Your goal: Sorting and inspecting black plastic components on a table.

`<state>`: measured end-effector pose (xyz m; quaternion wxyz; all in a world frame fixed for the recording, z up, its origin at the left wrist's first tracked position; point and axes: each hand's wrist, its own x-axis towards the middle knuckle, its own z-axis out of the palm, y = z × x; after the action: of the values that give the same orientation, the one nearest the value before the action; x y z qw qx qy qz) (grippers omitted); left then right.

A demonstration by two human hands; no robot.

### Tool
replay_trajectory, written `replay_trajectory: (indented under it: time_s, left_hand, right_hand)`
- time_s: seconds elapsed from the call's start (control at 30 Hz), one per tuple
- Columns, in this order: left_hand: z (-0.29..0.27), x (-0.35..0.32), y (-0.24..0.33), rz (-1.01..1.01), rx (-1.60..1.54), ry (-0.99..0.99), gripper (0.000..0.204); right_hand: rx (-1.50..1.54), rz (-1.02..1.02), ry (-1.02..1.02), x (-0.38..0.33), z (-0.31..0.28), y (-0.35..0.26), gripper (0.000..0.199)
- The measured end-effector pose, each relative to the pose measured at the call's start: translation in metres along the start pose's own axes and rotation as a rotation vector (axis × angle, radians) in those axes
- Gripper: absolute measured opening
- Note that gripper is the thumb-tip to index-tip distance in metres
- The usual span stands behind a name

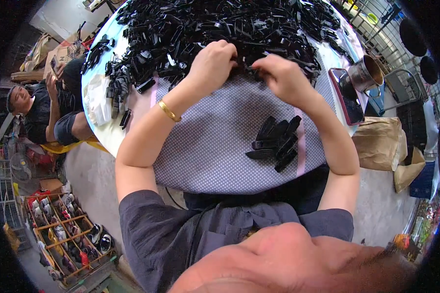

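A broad heap of glossy black plastic pieces (220,24) covers the far part of the round table. At its near edge my left hand (211,67), a gold bangle on the wrist, has its fingers curled in among the pieces. Whatever those fingers hold is hidden. To its right, my right hand (284,78) is closed with thumb and forefinger toward the left hand; dark bits beneath its fingers blend into the heap, so I cannot make out what it grips. Closer to me on the dotted grey tablecloth (205,151) lies a small separate pile of long black pieces (276,141).
On the table's right stand a metal cup (365,73) and a phone in a red case (346,95). A white plastic bag (99,100) lies at the left edge. Beyond are a seated person (46,110), a shoe rack (68,234) and a brown paper bag (379,141).
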<state>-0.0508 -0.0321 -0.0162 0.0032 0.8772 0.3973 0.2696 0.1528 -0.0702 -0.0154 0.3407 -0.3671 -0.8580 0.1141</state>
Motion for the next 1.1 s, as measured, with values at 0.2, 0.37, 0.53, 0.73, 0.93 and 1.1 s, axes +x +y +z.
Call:
replay_trajectory:
  time_s: [0.2, 0.37, 0.53, 0.73, 0.93, 1.1]
  left_hand:
    - [-0.004, 0.006, -0.013, -0.164, -0.289, 0.198, 0.037]
    - [-0.016, 0.013, -0.019, 0.071, 0.27, 0.464, 0.031]
    - [-0.011, 0.004, -0.012, 0.144, 0.17, 0.228, 0.023]
    - [-0.01, 0.003, 0.006, 0.163, 0.197, 0.076, 0.022]
    - [-0.006, -0.001, 0.002, 0.113, 0.233, -0.056, 0.021]
    - [0.007, -0.001, -0.014, 0.167, 0.175, 0.021, 0.025]
  right_hand:
    - [-0.072, -0.042, -0.32, -0.005, 0.003, -0.013, 0.025]
    - [-0.073, -0.115, -0.296, -0.008, 0.003, -0.022, 0.026]
    - [-0.284, 0.114, -0.358, -0.01, 0.009, -0.026, 0.029]
    - [-0.243, -0.034, -0.277, -0.008, 0.009, -0.021, 0.033]
    - [-0.138, -0.118, -0.275, -0.008, 0.021, -0.012, 0.038]
    - [0.18, 0.085, -0.037, 0.003, 0.006, -0.015, 0.037]
